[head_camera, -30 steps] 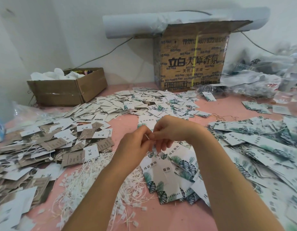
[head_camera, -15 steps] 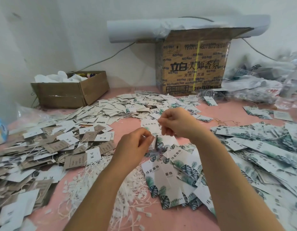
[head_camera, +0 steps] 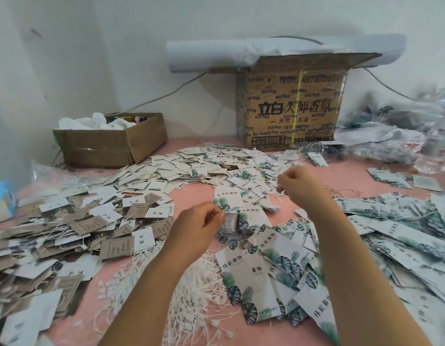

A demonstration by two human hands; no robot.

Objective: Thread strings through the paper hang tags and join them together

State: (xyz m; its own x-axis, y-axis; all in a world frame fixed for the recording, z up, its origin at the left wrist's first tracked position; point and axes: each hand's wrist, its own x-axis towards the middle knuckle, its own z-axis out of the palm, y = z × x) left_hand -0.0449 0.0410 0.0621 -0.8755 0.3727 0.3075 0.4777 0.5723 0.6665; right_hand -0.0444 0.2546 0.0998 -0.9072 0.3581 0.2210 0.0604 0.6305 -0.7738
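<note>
- At your far left, a heap of brown and white tags (head_camera: 66, 221) covers the pink table (head_camera: 195, 192); behind it sits a low cardboard box (head_camera: 111, 148) stuffed with white material.
- By your left forearm lies a tangle of white strings (head_camera: 191, 283), loose on the table.
- Your left hand (head_camera: 199, 228) hovers over the middle of the table; thumb and fingers pinch a small stack of tags (head_camera: 231, 222), blurred, just above the leaf-print tags (head_camera: 254, 270) spread below.
- Your right hand (head_camera: 300, 186) is raised further back, well apart from the left; its fingers are curled close together; I cannot tell whether they hold a string.
- Behind it a tall printed carton (head_camera: 291, 108) stands against the wall, a paper roll (head_camera: 206, 56) on top; clear plastic bags (head_camera: 391, 141) crowd the far right.
</note>
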